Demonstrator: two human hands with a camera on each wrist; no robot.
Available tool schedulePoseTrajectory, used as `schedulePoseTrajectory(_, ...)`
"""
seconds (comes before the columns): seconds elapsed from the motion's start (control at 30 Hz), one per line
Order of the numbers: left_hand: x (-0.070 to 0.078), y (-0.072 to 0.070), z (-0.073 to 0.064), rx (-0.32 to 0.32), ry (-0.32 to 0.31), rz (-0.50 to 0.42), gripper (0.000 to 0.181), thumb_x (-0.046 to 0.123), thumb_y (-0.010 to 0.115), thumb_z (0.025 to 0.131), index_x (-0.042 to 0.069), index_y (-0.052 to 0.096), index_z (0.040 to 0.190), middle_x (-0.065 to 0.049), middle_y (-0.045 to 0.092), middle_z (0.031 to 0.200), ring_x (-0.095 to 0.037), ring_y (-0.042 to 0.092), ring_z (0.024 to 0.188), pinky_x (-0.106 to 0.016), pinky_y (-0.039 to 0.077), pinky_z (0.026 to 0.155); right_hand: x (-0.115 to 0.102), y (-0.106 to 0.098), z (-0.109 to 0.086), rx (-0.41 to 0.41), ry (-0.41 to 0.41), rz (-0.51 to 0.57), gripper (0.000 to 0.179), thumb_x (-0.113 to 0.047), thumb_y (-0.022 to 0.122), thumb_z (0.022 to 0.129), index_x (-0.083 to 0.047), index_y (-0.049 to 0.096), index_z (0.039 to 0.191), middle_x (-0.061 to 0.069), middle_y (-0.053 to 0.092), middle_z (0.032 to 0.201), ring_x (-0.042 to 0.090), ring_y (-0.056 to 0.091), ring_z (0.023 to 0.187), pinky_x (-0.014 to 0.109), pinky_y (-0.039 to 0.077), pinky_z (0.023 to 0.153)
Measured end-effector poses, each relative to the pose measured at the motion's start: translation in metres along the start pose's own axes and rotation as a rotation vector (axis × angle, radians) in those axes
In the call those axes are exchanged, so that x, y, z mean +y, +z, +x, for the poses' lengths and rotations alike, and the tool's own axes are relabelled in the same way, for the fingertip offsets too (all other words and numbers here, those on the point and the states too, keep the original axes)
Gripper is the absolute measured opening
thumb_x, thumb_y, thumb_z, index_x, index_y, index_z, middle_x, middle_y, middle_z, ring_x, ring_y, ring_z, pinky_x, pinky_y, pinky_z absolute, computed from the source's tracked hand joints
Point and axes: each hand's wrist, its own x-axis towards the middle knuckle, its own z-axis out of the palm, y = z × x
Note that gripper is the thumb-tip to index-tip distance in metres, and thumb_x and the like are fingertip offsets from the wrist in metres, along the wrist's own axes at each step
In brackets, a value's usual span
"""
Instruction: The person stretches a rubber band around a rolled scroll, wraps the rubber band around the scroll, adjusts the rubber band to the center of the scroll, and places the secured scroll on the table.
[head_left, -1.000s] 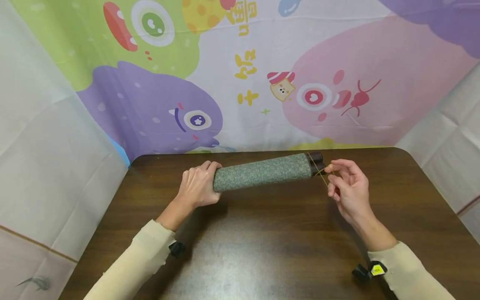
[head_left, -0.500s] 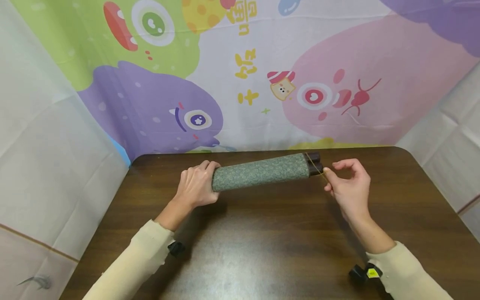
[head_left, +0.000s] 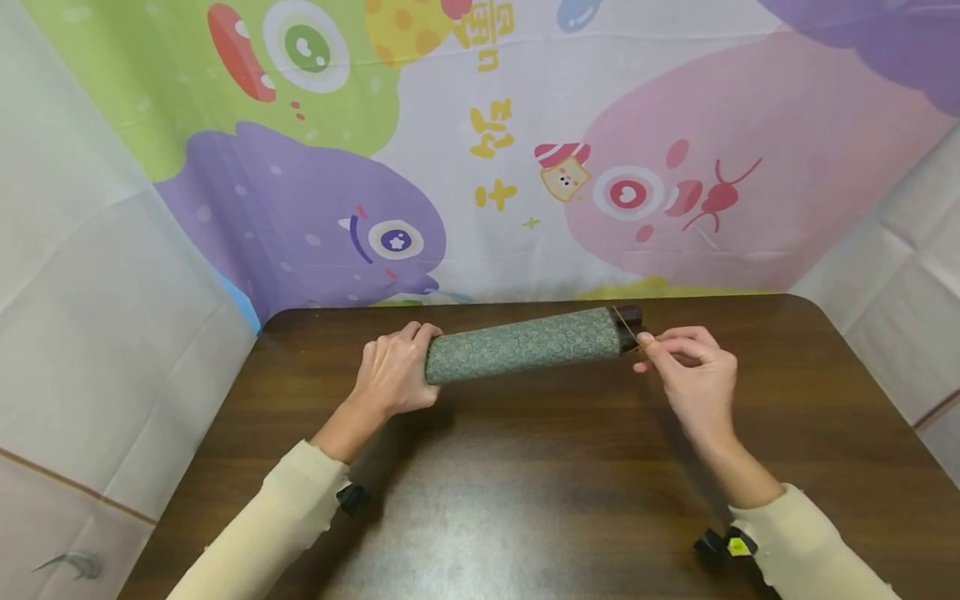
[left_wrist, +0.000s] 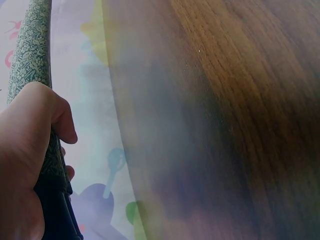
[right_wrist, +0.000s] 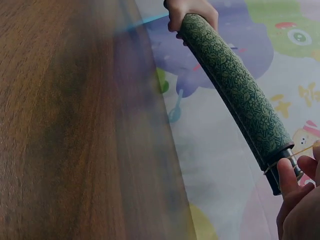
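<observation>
A rolled scroll [head_left: 525, 344] in green patterned cloth is held slanting above the table, its right end farther back. My left hand [head_left: 397, 367] grips its left end; in the left wrist view the thumb [left_wrist: 64, 122] lies over the cloth near a dark end. Two dark rod ends [head_left: 630, 315] stick out at the right. Around them runs a thin yellowish rubber band [head_left: 622, 322]. My right hand [head_left: 693, 383] pinches this band at the lower rod end; in the right wrist view the band [right_wrist: 303, 149] is drawn out toward the fingers.
The dark wooden table [head_left: 510, 492] lies beneath both hands. Right behind its far edge hangs a cartoon-printed cloth [head_left: 450, 250]. Pale sheets hang at the left [head_left: 82, 292] and right [head_left: 915, 267]. Each wrist wears a small black camera.
The band was stretched and crossed out to my right fingers; it now sits nearer the rod ends. My right hand has moved slightly left and regripped. My left hand and the scroll hold nearly still.
</observation>
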Motion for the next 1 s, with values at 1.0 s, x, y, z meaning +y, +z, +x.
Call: schedulePoseTrajectory(1.0, -0.0022, 0.0018, -0.0005, 0.049, 0.025, 0.005, 0.066, 0.026, 0.093, 0.062, 0.011, 0.072, 0.123, -0.011, 0.077, 0.105, -0.036, 0.079, 0.081, -0.054, 0.062, 0.06, 0.0037, 0.0027, 0.0057, 0.098, 0.599, 0.277, 0.012, -0.023, 0.088, 0.099, -0.013, 0.091, 0.105, -0.009, 0.085, 0.081, 0.004, 0.079, 0.065, 0.016, 0.039, 0.039)
